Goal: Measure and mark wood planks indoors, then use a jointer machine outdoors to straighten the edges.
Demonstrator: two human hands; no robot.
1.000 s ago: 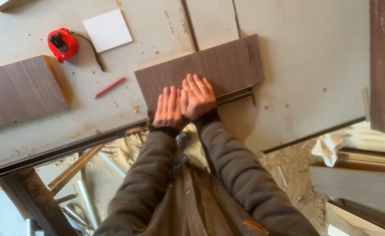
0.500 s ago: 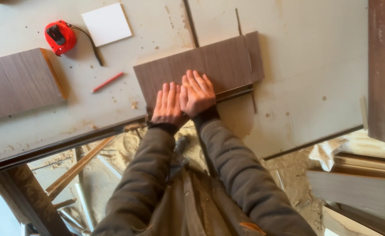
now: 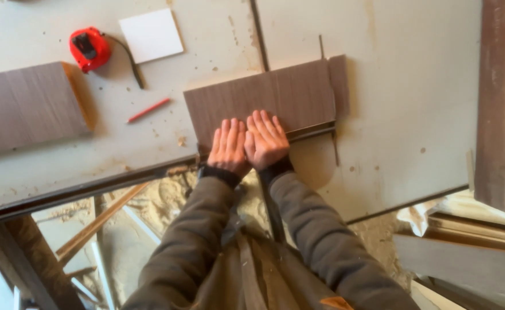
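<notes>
Left hand (image 3: 228, 146) and right hand (image 3: 266, 139) — fingers spread flat, side by side, gripping nothing — press on a brown panel (image 3: 269, 95) at the near edge of the grey table (image 3: 413, 86). Farther left: red pencil (image 3: 148, 110), red tape measure (image 3: 89, 48), white card (image 3: 151, 35), second panel (image 3: 26, 109).

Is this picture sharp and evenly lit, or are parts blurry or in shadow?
Head view: soft, even daylight with no glare; the hands and the brown panel are fairly sharp; the red tape measure casts a faint shadow; the sleeves and the sawdust below the table look softer; the edges bend slightly.
</notes>
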